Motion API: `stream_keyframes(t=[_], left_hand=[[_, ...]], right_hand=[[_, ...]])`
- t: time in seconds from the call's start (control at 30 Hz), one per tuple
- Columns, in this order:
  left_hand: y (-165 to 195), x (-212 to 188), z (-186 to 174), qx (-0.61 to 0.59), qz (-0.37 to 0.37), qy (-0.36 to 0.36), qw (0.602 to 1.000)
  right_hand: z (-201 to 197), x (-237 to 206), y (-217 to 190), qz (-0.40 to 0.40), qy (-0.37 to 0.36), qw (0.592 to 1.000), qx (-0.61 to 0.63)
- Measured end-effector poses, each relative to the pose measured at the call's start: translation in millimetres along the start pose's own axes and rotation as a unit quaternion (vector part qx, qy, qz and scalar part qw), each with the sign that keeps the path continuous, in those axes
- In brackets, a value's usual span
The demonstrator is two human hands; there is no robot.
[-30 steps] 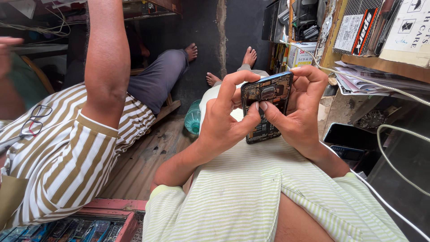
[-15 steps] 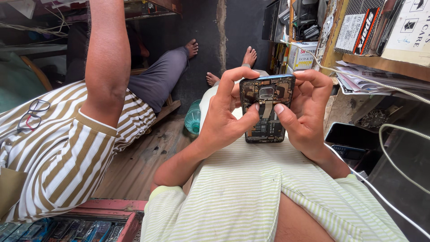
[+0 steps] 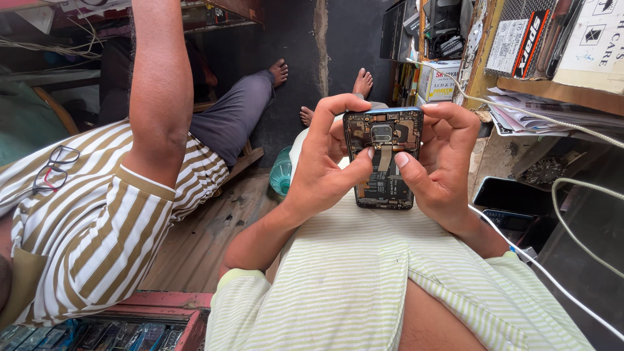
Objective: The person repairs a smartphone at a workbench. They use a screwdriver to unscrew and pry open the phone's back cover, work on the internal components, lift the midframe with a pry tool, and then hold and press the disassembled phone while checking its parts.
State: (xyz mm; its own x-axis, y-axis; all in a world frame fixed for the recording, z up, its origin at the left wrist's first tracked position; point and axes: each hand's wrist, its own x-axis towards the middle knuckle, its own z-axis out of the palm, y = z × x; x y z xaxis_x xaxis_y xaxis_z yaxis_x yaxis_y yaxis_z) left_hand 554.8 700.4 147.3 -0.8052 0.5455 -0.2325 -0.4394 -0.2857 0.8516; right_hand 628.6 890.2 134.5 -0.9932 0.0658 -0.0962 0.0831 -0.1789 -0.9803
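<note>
Phone (image 3: 383, 159) tipped upright, thumbs closer — perhaps pressing its bare circuitry

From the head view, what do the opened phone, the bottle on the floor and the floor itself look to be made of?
Phone, held in the left hand and right hand: dark circuit board with metal shields and tan flex strips, in a glossy blue frame, probably plastic or painted metal. Bottle: translucent teal, likely plastic. Floor: grooved brown planks, apparently worn wood.
</note>
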Motion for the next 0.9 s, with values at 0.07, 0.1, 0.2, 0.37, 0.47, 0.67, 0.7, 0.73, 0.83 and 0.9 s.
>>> stream_keyframes(t=[0.07,0.1,0.2,0.37,0.47,0.67,0.7,0.73,0.83,0.9], left_hand=[[0.1,0.3,-1.3,-0.012,-0.01,-0.002,1.0],[-0.2,0.3,-1.7,-0.014,-0.014,-0.003,1.0],[-0.9,0.7,-4.5,-0.012,-0.025,-0.004,1.0],[-8.7,0.7,-8.1,-0.011,-0.015,0.009,1.0],[-16.2,2.1,-10.7,-0.038,0.006,0.025,0.999],[-16.7,6.1,-21.2,-0.044,0.029,0.058,0.997],[-16.6,5.8,-20.5,-0.041,0.032,0.06,0.997],[-15.9,5.9,-20.1,-0.037,0.035,0.063,0.997],[-14.8,5.2,-18.0,-0.053,0.036,0.056,0.996],[-17.0,8.5,-15.6,-0.051,0.057,0.065,0.995]], right_hand=[[0.5,0.1,0.2,0.0,0.0,1.0,0.002],[0.2,-0.2,0.2,0.0,-0.001,1.0,0.001],[-1.9,-0.7,-0.5,0.003,-0.006,1.0,0.001],[-11.0,-1.0,-0.8,0.039,-0.018,0.999,0.032],[-15.8,-2.2,-1.2,0.09,-0.031,0.995,0.031],[-12.1,0.7,4.6,0.181,-0.041,0.982,0.025],[-11.7,1.1,6.4,0.191,-0.035,0.981,0.02],[-11.5,1.0,7.0,0.182,-0.033,0.983,0.012],[-9.3,-1.5,9.6,0.158,-0.03,0.987,-0.007],[-5.5,-4.4,11.7,0.141,-0.024,0.99,-0.015]])
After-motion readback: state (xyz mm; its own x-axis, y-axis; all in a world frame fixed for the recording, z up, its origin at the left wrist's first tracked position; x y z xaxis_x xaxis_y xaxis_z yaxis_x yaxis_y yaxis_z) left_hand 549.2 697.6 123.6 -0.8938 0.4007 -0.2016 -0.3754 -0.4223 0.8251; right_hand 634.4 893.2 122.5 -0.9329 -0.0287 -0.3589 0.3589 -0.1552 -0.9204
